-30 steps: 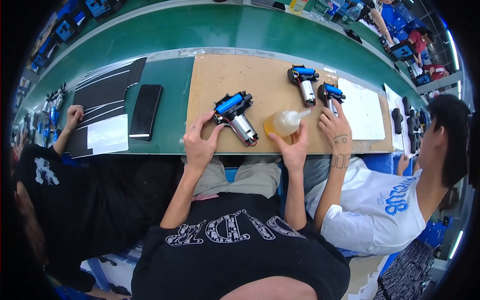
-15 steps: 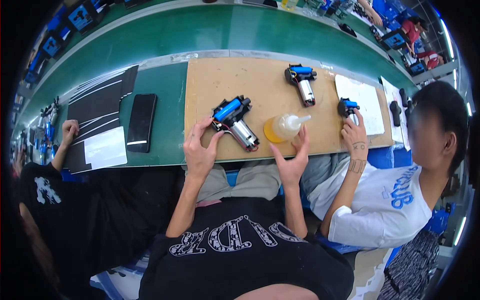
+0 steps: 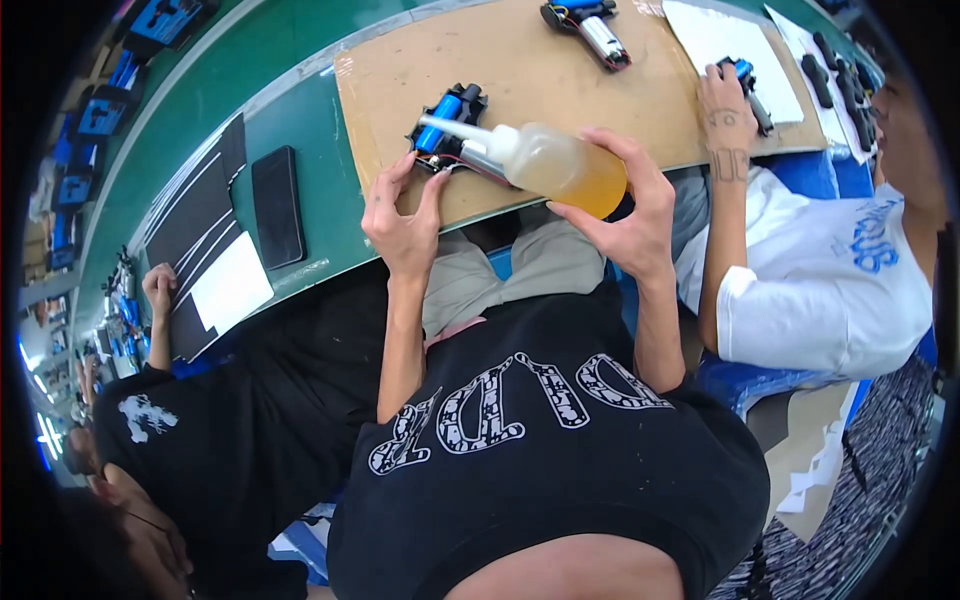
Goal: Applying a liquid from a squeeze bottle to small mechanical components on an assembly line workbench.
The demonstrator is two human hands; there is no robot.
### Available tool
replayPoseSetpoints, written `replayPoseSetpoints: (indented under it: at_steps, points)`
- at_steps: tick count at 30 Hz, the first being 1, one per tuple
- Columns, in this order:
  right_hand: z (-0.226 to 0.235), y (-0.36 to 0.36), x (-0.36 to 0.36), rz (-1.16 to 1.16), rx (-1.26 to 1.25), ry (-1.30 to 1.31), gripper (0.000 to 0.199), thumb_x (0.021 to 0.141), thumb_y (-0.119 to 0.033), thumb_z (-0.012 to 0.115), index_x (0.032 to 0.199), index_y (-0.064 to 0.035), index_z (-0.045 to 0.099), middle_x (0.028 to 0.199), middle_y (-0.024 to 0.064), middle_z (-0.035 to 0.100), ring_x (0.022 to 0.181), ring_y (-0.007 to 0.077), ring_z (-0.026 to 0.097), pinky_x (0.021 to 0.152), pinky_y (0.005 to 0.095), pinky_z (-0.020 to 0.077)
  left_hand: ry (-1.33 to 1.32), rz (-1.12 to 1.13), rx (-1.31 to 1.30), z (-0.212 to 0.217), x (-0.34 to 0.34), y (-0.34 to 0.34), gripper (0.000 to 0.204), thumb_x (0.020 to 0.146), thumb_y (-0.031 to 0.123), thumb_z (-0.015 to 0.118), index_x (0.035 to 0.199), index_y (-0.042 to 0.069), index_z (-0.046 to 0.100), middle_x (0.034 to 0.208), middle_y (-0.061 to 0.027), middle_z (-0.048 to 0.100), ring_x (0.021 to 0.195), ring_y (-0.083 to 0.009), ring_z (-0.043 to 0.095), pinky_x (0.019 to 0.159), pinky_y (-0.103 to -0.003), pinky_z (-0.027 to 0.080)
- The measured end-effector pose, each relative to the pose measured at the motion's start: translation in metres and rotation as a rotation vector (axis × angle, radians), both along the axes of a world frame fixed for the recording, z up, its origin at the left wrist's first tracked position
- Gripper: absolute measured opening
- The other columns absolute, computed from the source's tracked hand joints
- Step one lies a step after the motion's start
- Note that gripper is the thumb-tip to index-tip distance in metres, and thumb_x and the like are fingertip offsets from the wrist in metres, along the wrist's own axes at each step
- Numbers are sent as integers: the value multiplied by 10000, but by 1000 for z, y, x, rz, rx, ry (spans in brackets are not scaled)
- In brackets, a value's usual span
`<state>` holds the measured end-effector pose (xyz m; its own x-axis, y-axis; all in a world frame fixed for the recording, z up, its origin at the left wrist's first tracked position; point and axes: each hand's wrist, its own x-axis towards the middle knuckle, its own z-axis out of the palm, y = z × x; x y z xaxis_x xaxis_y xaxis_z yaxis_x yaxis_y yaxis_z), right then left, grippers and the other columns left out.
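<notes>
My right hand [image 3: 625, 210] grips a clear squeeze bottle of amber liquid [image 3: 548, 163], tipped sideways with its white nozzle pointing left over a black device with a blue cylinder [image 3: 447, 122]. My left hand [image 3: 402, 215] rests fingers on the near edge of that device, steadying it on the brown board [image 3: 520, 60]. The bottle hides part of the device's right side.
A second black and blue device [image 3: 588, 22] lies at the board's far edge. A co-worker's hand [image 3: 728, 100] on the right holds another device by white sheets [image 3: 735, 40]. A black phone [image 3: 278, 205] and black and white sheets [image 3: 215, 250] lie left on the green bench [image 3: 290, 110]; another person's hand [image 3: 158, 290] is there.
My right hand has lifted the bottle off the board and tipped it sideways, nozzle toward the device. The head view has moved closer to the bench.
</notes>
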<state>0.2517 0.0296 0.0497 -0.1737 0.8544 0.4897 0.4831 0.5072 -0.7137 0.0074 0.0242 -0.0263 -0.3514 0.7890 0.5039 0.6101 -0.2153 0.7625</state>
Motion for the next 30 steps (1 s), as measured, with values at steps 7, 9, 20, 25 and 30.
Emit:
replayPoseSetpoints:
  at_steps: [7, 9, 20, 25, 30]
  points:
    - [7, -17, -4, -76, 81, -142, 574, 591, -34, 855, 1142, -133, 726, 1170, 102, 678, 1059, 286, 672, 881, 357, 560, 36, 0, 3, -6, -2, -1, 377, 748, 74, 889, 1075, -7, 717, 982, -123, 736, 831, -217, 712, 758, -315, 579]
    - [10, -18, -9, -98, 97, -188, 568, 580, -37, 846, 1124, -157, 736, 1156, 89, 679, 1034, 283, 673, 865, 357, 566, 40, 26, -9, -6, -3, -2, 380, 747, 95, 895, 1071, -3, 721, 960, -113, 731, 791, -210, 694, 739, -316, 566]
    - [19, -7, -24, -59, 197, -294, 541, 561, -18, 739, 1069, -200, 766, 1081, 47, 681, 923, 251, 665, 694, 347, 587, -3, 17, -32, -10, -2, -4, 404, 744, 106, 902, 1090, 6, 721, 949, -110, 731, 778, -183, 675, 728, -304, 546]
    - [21, -7, -26, -55, 192, -279, 512, 557, -24, 717, 1033, -202, 781, 1054, 46, 682, 869, 249, 658, 670, 340, 579, -1, 6, -8, -10, -2, -6, 400, 742, 78, 900, 1092, 4, 720, 980, -116, 737, 791, -182, 678, 730, -296, 542]
    - [16, -4, -24, -57, 166, -246, 508, 553, -29, 715, 1026, -201, 785, 1034, 50, 686, 842, 250, 658, 665, 333, 574, -12, 9, -6, -12, -6, -2, 409, 742, 62, 896, 1108, 8, 721, 962, -98, 727, 761, -160, 630, 723, -285, 523]
